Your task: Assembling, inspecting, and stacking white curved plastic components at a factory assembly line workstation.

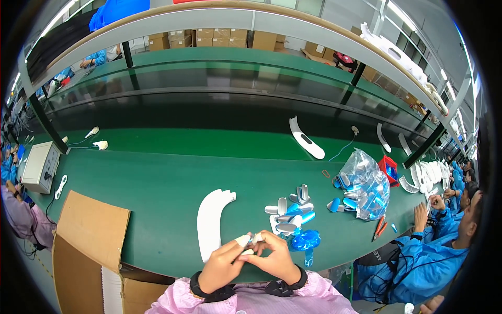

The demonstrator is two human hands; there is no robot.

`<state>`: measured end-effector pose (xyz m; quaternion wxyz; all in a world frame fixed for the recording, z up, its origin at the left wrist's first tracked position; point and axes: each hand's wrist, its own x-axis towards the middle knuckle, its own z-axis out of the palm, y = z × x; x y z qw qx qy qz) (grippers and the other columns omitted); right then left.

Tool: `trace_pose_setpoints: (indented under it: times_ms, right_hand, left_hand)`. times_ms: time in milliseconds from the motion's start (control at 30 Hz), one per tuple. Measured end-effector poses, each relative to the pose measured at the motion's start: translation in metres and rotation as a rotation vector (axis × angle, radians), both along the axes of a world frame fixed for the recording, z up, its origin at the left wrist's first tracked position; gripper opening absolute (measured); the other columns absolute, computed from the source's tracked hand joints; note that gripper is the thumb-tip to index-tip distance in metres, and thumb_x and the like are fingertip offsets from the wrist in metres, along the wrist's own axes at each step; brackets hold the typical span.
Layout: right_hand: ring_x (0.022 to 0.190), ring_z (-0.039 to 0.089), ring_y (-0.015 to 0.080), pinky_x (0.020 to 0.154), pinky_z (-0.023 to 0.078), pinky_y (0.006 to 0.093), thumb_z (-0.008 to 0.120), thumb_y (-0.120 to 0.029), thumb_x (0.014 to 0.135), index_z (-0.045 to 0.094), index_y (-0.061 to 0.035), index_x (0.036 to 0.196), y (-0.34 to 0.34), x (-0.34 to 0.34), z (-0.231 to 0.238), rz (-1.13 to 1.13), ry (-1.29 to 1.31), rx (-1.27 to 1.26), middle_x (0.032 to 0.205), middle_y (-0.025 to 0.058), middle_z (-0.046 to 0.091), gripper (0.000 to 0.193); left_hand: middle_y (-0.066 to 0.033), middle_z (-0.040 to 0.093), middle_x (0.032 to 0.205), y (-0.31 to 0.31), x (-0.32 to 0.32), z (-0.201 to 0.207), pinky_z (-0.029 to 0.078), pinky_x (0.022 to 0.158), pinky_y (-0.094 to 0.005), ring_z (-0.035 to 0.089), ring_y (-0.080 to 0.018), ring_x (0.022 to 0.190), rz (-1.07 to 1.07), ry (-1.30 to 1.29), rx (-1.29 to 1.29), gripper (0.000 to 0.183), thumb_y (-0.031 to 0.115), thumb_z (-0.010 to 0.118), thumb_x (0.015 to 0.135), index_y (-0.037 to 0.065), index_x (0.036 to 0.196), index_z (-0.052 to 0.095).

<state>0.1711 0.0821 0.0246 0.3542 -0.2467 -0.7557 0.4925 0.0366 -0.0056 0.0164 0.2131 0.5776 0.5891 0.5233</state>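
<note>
My left hand (224, 266) and my right hand (278, 257) meet at the table's near edge, fingers bent and pinched together. White covers wrap some fingertips. Between them is something small, mostly hidden by the fingers, whose kind I cannot make out. A curved white plastic panel (209, 220) lies flat just beyond my left hand. Past my right hand is a loose pile of small rounded silver and blue pieces (286, 215). A crumpled blue film (306, 239) rests at that pile's near side.
An open cardboard box (94, 220) stands at left, near a grey control box (41, 166). At right are a clear bag of blue pieces (366, 180), a red bin (388, 168) and orange-handled pliers (379, 228). Another white panel (306, 140) lies farther back. A co-worker (418, 261) sits at right.
</note>
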Motion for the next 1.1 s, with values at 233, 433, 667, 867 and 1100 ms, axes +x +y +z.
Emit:
trace_pose_setpoints:
  times_ms: [233, 433, 667, 867, 1100]
  right_hand:
    - [0.079, 0.060, 0.0097, 0.061, 0.048, 0.0192, 0.069, 0.003, 0.081, 0.060, 0.0046, 0.088, -0.001, -0.004, -0.009, 0.026, 0.273, -0.422, 0.086, 0.0051, 0.057, 0.012]
    - [0.063, 0.042, 0.0030, 0.052, 0.033, 0.0212, 0.065, -0.004, 0.087, 0.060, 0.0008, 0.089, 0.001, 0.001, -0.016, 0.076, 0.152, -0.310, 0.075, -0.0010, 0.048, 0.007]
    - [0.059, 0.034, 0.0040, 0.051, 0.028, 0.0231, 0.065, -0.009, 0.088, 0.058, -0.0013, 0.091, 0.014, 0.011, -0.002, 0.242, 0.000, -0.348, 0.071, -0.0030, 0.042, 0.011]
    - [0.067, 0.050, 0.0084, 0.057, 0.041, 0.0222, 0.067, -0.005, 0.085, 0.058, -0.0014, 0.091, 0.023, 0.029, 0.000, 0.126, 0.048, -0.084, 0.080, 0.0018, 0.052, 0.011]
    - [0.080, 0.059, 0.0247, 0.069, 0.050, 0.0341, 0.074, -0.004, 0.068, 0.064, -0.0017, 0.078, 0.055, 0.104, 0.009, -0.384, -0.448, 0.561, 0.084, 0.0088, 0.062, 0.015]
  left_hand:
    - [-0.0232, 0.056, 0.115, 0.002, 0.010, 0.009, 0.050, 0.080, -0.0365, 0.061, -0.0368, 0.095, -0.021, 0.047, 0.023, 0.031, -0.004, 0.058, 0.084, -0.010, 0.114, 0.054]
    - [-0.0211, 0.057, 0.115, -0.002, 0.007, 0.003, 0.050, 0.078, -0.0331, 0.062, -0.0322, 0.093, -0.067, -0.035, 0.039, 0.031, 0.000, 0.059, 0.087, -0.007, 0.117, 0.056]
    - [-0.0184, 0.061, 0.106, -0.005, 0.002, 0.001, 0.049, 0.075, -0.0302, 0.063, -0.0267, 0.086, -0.096, -0.184, -0.004, 0.030, 0.003, 0.058, 0.088, -0.004, 0.117, 0.059]
    - [-0.0109, 0.064, 0.091, -0.002, 0.001, -0.005, 0.048, 0.067, -0.0265, 0.060, -0.0170, 0.073, 0.103, -0.121, -0.028, 0.023, -0.002, 0.055, 0.085, -0.002, 0.107, 0.062]
    - [-0.0117, 0.058, 0.102, -0.004, -0.010, -0.008, 0.050, 0.066, -0.0259, 0.063, -0.0172, 0.084, 0.066, -0.461, 0.002, 0.018, -0.003, 0.054, 0.088, -0.004, 0.105, 0.059]
